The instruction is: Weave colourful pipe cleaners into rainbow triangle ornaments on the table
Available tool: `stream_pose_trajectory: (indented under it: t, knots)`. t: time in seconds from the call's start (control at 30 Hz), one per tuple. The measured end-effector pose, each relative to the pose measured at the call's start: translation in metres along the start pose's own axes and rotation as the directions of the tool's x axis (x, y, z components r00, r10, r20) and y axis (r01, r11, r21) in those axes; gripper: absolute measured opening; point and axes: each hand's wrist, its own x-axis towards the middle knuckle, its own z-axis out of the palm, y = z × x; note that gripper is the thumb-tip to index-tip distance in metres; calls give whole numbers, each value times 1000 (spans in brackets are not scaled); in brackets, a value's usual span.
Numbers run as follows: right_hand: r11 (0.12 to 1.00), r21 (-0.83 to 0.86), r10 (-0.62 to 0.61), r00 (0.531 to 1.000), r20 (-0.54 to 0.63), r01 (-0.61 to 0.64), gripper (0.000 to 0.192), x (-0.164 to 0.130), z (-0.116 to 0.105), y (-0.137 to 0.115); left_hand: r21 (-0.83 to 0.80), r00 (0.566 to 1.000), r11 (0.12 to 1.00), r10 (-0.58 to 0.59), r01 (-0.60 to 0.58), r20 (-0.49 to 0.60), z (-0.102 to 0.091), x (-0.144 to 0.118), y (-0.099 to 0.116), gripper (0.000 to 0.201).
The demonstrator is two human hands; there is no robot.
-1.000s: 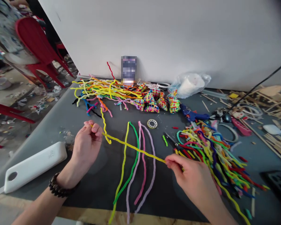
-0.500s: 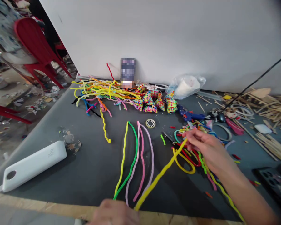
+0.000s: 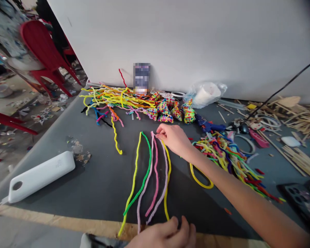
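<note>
My right hand [image 3: 174, 139] pinches the upper end of a yellow pipe cleaner [image 3: 168, 172], close to the tops of the other laid-out stems. The lower end runs to the bent fingers of my left hand [image 3: 167, 234] at the front edge; its tip is hidden there. Alongside on the table lie a light yellow pipe cleaner [image 3: 135, 172], a green one [image 3: 147, 168], a pale pink one [image 3: 146, 182], a pink one [image 3: 156, 172] and a lavender one [image 3: 166, 179]. The yellow stem curves close beside the lavender one.
A pile of coloured pipe cleaners [image 3: 227, 155] lies right of a yellow loop [image 3: 200, 181]. Behind are a yellow bundle [image 3: 121, 96], beaded-looking multicoloured pieces [image 3: 165, 112] and a blue glue gun [image 3: 209, 125]. A white power bank [image 3: 43, 175] lies left, a phone [image 3: 299, 199] right, wooden sticks [image 3: 297, 117] far right.
My right hand has moved left from the coloured pile to the row's top, bringing the yellow pipe cleaner beside the lavender one. My left hand has shifted right along the front edge.
</note>
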Motion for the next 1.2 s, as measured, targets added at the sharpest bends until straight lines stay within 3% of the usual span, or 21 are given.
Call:
stream_pose_trajectory:
  t: [0.13,0.27,0.3,0.33,0.37,0.4,0.47,0.57,0.77,0.93,1.07,1.2]
  knots:
    - [997,-69,-23,991,-134,14,26,-9,1,1,-109,978,985,-151,136,-142,-1,-8,-10,24]
    - [990,-137,-5,963,-269,-34,31,-48,-8,4,-259,897,901,-401,348,-187,-24,-27,-27,35]
    - [985,-165,10,964,-265,-56,28,-61,-10,4,-321,884,860,-452,396,-122,-32,-32,-35,38]
    - [981,-185,13,972,-234,-58,26,-74,-9,3,-370,863,799,-505,473,14,-39,-37,-46,42]
    - [978,-201,18,978,-207,-60,23,-87,-8,2,-379,809,727,-576,572,114,-44,-42,-57,43]
    - [974,-219,17,984,-178,-56,21,-99,-5,0,-349,746,669,-646,656,164,-47,-47,-69,45]
    - [974,-223,1,990,-142,-33,22,-117,4,-4,-249,702,658,-687,711,188,-45,-53,-88,51]
    - [981,-188,23,993,-118,-45,24,-126,18,-7,-172,703,684,-664,709,255,-29,-55,-100,61]
    - [993,-81,79,988,-131,-90,27,-115,21,0,-158,717,719,-596,677,362,-12,-38,-91,65]
    - [993,-22,112,975,-191,-119,24,-108,11,8,-120,748,766,-562,632,354,-12,-34,-90,63]
    - [991,-41,120,986,-118,-125,19,-102,14,6,-100,800,824,-501,558,330,-11,-36,-90,61]
    - [985,-75,148,986,-72,-154,22,-100,20,-2,-130,810,823,-493,553,318,-11,-39,-93,63]
